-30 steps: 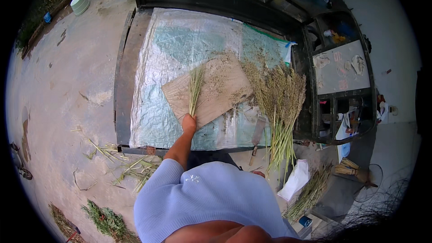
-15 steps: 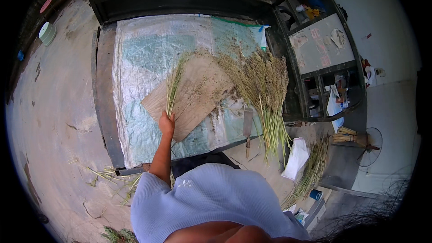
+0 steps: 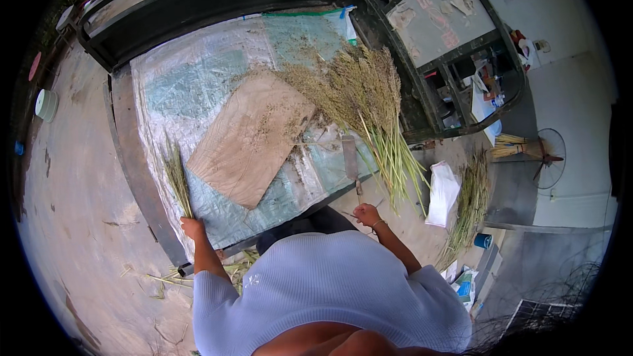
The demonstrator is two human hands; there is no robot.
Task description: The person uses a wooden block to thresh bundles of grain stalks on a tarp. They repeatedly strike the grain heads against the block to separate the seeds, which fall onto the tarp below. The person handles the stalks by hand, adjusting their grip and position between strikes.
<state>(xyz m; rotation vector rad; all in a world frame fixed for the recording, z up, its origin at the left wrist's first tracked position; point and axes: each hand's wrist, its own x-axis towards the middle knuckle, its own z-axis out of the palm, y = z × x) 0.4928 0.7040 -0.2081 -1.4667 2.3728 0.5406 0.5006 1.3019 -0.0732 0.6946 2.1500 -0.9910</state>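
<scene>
Stalk bundle extends forward from the left grip.

You wear a pale blue ribbed top with short sleeves, a little white mark, dark pants and a thin wristband.

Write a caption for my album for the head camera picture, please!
A left hand grips a small bundle of stalks beside a tan board on a pale sheet.

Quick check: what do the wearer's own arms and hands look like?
The left hand and right hand are both gloveless. Pale blue, ribbed-knit sleeves leave the forearms bare. A thin bracelet circles the right wrist.
</scene>
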